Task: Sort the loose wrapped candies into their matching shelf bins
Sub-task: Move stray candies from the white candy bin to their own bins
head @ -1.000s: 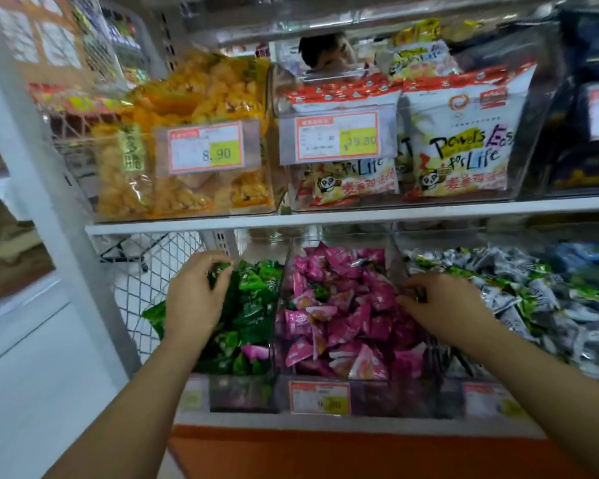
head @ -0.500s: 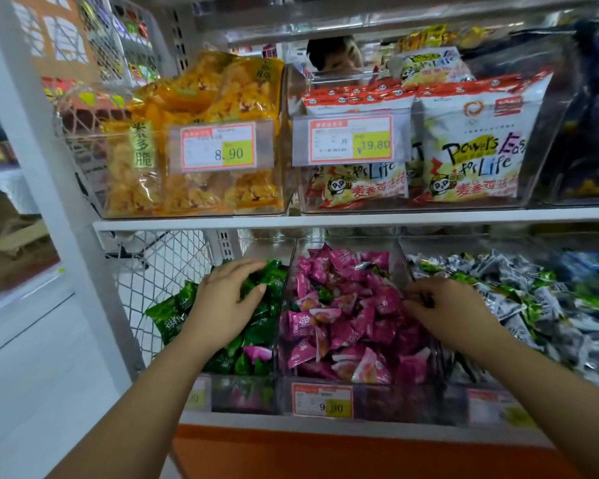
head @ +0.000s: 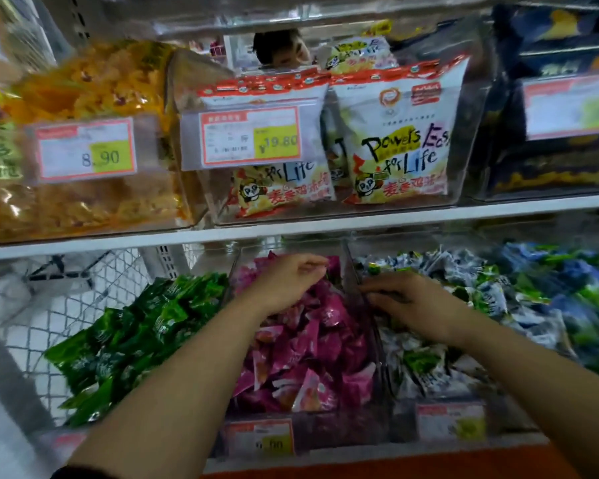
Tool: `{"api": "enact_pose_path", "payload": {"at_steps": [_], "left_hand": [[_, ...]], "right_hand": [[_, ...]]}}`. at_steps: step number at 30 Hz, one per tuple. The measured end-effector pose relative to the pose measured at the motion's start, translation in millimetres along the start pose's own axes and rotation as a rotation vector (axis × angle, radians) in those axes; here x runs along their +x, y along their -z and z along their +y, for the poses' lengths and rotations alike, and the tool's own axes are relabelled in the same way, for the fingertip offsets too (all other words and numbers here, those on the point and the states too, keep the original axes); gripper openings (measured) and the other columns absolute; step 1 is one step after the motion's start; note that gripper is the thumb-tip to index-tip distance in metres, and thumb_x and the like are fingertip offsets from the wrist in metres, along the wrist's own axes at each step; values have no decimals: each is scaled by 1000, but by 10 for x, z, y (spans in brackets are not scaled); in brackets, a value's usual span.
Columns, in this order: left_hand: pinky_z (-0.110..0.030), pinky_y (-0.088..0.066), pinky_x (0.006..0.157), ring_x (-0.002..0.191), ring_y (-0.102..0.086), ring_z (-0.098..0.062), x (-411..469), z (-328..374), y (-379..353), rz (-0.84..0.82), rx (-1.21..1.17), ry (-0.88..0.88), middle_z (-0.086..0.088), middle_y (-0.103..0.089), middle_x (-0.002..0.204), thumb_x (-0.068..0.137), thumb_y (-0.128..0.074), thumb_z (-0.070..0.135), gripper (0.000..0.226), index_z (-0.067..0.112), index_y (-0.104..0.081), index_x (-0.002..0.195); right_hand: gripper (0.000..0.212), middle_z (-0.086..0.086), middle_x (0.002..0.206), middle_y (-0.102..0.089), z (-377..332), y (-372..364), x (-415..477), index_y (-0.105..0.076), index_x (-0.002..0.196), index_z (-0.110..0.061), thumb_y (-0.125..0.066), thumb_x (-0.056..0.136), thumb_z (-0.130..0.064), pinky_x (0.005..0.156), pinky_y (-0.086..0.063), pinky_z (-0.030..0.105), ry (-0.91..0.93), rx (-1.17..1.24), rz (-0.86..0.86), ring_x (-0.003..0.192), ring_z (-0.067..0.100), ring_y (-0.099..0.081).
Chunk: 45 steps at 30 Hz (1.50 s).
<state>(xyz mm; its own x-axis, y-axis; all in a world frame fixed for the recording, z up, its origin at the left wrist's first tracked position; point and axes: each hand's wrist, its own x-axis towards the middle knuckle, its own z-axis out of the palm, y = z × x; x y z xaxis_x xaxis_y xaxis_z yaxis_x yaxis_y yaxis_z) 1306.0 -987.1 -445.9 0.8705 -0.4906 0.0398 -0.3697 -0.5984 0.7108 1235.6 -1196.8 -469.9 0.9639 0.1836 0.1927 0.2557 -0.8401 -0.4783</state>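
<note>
Three clear bins are sitting side by side on the lower shelf [head: 360,447], holding green candies [head: 135,333], pink candies [head: 312,354] and white-and-green candies [head: 426,368]. All are lying jumbled (long axes pointing every way). The left hand [head: 287,281] is hovering over the far pink candies, fingers loosely curled, thumb meeting forefinger; whether it is pinching a wrapper I cannot tell. The right hand [head: 412,302] is resting among the white-and-green candies beside the clear divider [head: 381,361], fingers curled downward, its grasp hidden. Snack bags [head: 395,140] are standing above.
</note>
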Motion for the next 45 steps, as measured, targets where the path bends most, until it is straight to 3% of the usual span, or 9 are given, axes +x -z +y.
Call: {"api": "enact_pose_path", "payload": {"at_steps": [3,6,10,14,21,34,38,41,45], "left_hand": [[-22,-37,87,111,-52,-11,209,39,-145,-150,107,16,6,-53,123,99,-44,35,38,23,-50,135],[-29,-37,62,72,-51,-17,272,9,-235,-309,390,66,-1,-56,88,100,-44,30,27,12,-62,106],[-38,-44,93,107,-56,-18,151,-16,-102,-401,412,70,3,-58,126,99,-46,32,27,24,-62,119],[-25,-29,108,133,-37,-10,-70,14,44,-465,363,79,9,-42,145,101,-43,25,30,29,-57,127],[-17,-14,107,137,-26,-1,-360,-77,141,-455,414,27,15,-31,151,100,-42,37,38,31,-48,137],[-21,-28,104,132,-35,-7,-484,-11,305,-505,505,84,14,-37,145,91,-54,49,44,42,-46,133],[-16,-35,96,117,-45,-1,-442,10,418,-385,412,67,19,-47,131,92,-55,44,36,41,-52,128],[-1,-35,73,104,-50,2,-226,1,405,-158,281,41,15,-53,120,95,-54,30,32,32,-54,128],[-6,-36,66,110,-53,-10,135,-89,243,95,289,0,7,-55,126,98,-49,23,32,24,-54,130]], "right_hand": [[29,-4,120,-64,89,-8,33,-61,124,-35,-48,97,-35,82,-51,32,20,24,-13,95,9,-62],[28,2,99,-69,151,-51,39,-60,122,-39,-48,97,-35,55,-43,23,60,22,18,61,8,-56],[29,9,83,-69,177,-83,26,-59,123,-39,-48,98,-34,51,-38,25,60,56,14,57,21,-56],[30,16,82,-69,156,-85,8,-57,125,-41,-47,98,-34,59,-47,36,54,101,-6,65,30,-61],[33,19,95,-70,174,-116,-7,-49,114,-64,-47,97,-36,68,-54,49,47,172,-28,76,36,-65],[35,22,103,-67,194,-149,13,-48,107,-69,-48,96,-36,80,-52,58,53,225,-20,94,43,-62],[34,20,108,-67,161,-131,4,-49,106,-66,-49,96,-33,82,-51,56,47,237,-28,97,42,-62],[30,5,128,-60,102,-92,29,-58,116,-49,-50,97,-26,92,-50,44,33,220,-33,104,29,-62],[26,-13,144,-44,45,-33,90,-66,115,-34,-51,97,-23,92,-50,39,20,139,-12,105,22,-61]]}}
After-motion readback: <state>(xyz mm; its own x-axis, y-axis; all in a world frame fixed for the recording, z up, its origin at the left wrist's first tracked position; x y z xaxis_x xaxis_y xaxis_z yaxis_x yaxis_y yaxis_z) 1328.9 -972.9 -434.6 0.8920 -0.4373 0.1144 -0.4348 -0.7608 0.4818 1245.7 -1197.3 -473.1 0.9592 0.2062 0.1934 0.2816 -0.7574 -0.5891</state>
